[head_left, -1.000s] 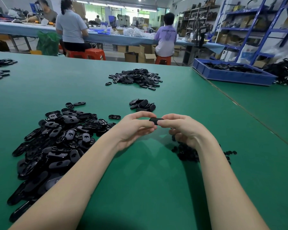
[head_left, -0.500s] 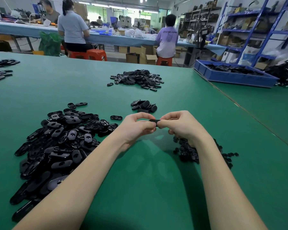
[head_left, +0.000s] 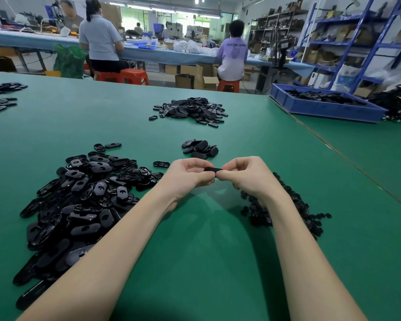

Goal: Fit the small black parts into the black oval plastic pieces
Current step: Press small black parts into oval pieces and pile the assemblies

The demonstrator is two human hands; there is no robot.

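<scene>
My left hand and my right hand meet above the green table and pinch one black oval piece between their fingertips, seen almost edge-on. A big heap of black oval pieces lies to the left of my left arm. Under my right wrist a pile of small black parts is partly hidden. Whether a small part sits in the held piece is hidden by my fingers.
A small cluster of ovals lies just beyond my hands, and a larger pile further back. More ovals sit at the far left. A blue tray stands on the adjoining table at right. People sit at a bench behind.
Both hands have stayed together on the oval piece, which has turned more edge-on. The view has shifted slightly.
</scene>
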